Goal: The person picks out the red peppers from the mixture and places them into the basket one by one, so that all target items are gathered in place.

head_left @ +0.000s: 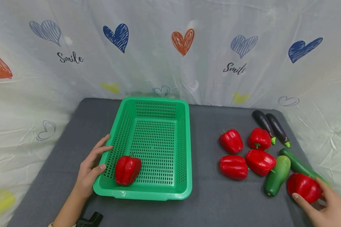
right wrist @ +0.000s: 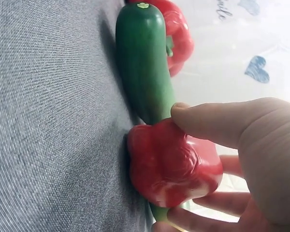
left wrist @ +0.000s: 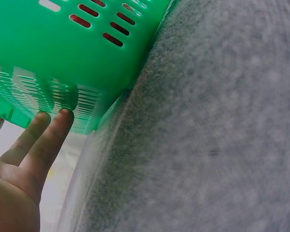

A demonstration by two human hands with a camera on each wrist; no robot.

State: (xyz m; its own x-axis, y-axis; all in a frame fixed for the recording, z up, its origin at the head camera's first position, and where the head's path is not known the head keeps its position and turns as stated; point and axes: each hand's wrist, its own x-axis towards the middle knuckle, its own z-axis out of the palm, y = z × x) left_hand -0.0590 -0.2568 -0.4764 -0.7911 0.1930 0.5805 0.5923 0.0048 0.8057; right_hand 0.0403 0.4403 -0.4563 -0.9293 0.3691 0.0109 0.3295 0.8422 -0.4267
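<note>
At the front right, my right hand [head_left: 328,206] holds a red bell pepper [head_left: 304,187], thumb on the near side and fingers around the far side. In the right wrist view this bell pepper [right wrist: 174,162] is low over the grey cloth, close beside a thick green cucumber-like vegetable [right wrist: 142,58]. My left hand [head_left: 89,168] rests against the left side of a green perforated basket [head_left: 190,157], its fingers fairly straight. The left wrist view has fingertips [left wrist: 63,116] at the basket's outer wall. One red bell pepper [head_left: 127,170] lies inside, in the front left corner.
Several red bell peppers [head_left: 233,167] lie on the grey cloth [head_left: 204,201] right of the basket. Two eggplants [head_left: 277,127] are at the back right, above a long green cucumber [head_left: 298,165]. A white curtain [head_left: 147,56] with printed hearts hangs behind the table.
</note>
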